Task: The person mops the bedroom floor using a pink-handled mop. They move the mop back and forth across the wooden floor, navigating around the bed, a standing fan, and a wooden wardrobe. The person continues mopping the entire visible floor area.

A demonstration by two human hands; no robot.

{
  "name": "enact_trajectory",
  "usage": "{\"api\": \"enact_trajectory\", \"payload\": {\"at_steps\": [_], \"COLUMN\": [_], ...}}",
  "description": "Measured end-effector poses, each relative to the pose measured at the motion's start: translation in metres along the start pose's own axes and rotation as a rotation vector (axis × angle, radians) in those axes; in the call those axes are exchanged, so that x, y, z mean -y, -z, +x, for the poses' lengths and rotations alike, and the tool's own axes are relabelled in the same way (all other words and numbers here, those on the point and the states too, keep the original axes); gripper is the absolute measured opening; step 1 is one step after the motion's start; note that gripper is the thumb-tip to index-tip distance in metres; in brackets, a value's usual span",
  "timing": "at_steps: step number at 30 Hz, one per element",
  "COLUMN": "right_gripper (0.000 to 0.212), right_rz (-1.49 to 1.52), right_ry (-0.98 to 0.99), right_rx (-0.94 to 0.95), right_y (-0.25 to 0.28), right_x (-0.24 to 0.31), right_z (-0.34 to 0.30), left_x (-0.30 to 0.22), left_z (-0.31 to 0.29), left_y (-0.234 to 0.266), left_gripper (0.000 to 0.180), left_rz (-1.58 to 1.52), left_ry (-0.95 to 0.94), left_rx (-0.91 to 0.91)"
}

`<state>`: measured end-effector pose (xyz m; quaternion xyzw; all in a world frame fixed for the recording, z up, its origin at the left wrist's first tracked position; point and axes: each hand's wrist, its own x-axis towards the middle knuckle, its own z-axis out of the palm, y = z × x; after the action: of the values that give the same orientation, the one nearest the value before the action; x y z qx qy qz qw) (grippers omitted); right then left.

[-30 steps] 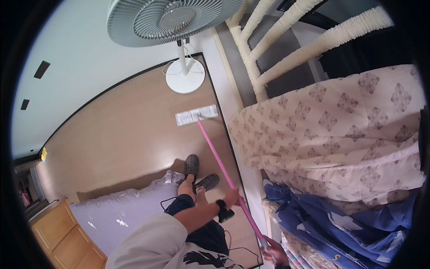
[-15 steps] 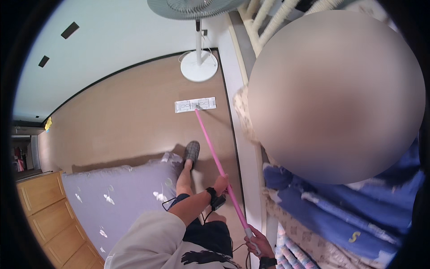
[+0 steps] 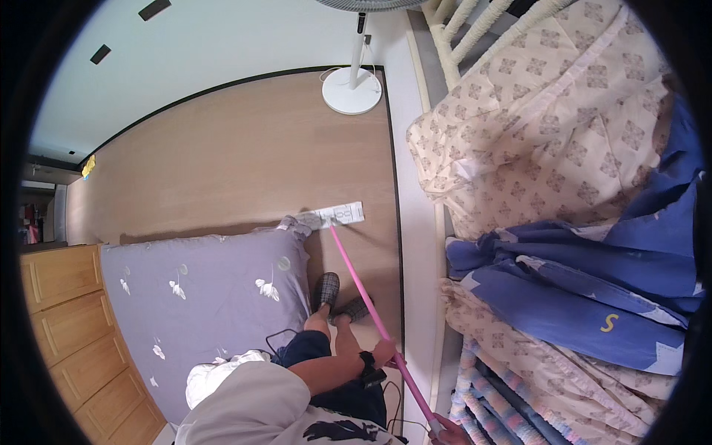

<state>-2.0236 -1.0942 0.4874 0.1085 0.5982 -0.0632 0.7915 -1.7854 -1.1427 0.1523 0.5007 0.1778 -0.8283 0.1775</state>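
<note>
A flat mop with a pink pole (image 3: 363,283) slants across the floor in front of me. Its flat, whitish head (image 3: 347,213) lies on the brown floor beside the corner of the bed, its left end close to the hanging purple cover. My left hand (image 3: 384,354) is wrapped round the middle of the pole; a black watch is on that wrist. Lower down, at the grey end of the pole, my right hand (image 3: 449,430) is closed round it and partly cut off by the picture's lower edge.
A bed with a purple flowered cover (image 3: 215,297) stands left, wooden drawers (image 3: 63,280) beyond it. A white fan base (image 3: 351,90) is at the far wall. On the right are patterned bedding (image 3: 549,126) and blue cloth (image 3: 571,297). My slippered feet (image 3: 326,289) are near the pole.
The mop head has come back toward me, from near the fan to beside the bed corner. My hands still hold the pole. Both slippers now show, and the view has shifted.
</note>
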Motion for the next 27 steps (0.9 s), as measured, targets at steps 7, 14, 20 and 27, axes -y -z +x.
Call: {"api": "enact_trajectory", "payload": {"at_steps": [7,14,20,27], "right_gripper": [0.07,0.061,0.05,0.039], "right_rz": [-0.123,-0.012,0.275,0.588], "right_ry": [0.19,0.248,0.189,-0.034], "right_rx": [0.24,0.439,0.557,0.643], "right_y": [-0.102,-0.207,-0.151,0.029], "right_x": [0.05,0.1,0.052,-0.093], "right_z": [0.139,0.244,0.253,0.222], "left_x": [-0.153,-0.313,-0.262,-0.046], "left_z": [0.028,0.033,0.05,0.098], "left_y": [0.109,0.168,0.16,0.095], "left_gripper": [0.036,0.034,0.04,0.059], "left_rz": [0.147,-0.267,-0.499,-0.402], "left_ry": [-0.486,-0.72,-0.646,-0.608], "left_rx": [-0.178,-0.285,-0.092,-0.146]}}
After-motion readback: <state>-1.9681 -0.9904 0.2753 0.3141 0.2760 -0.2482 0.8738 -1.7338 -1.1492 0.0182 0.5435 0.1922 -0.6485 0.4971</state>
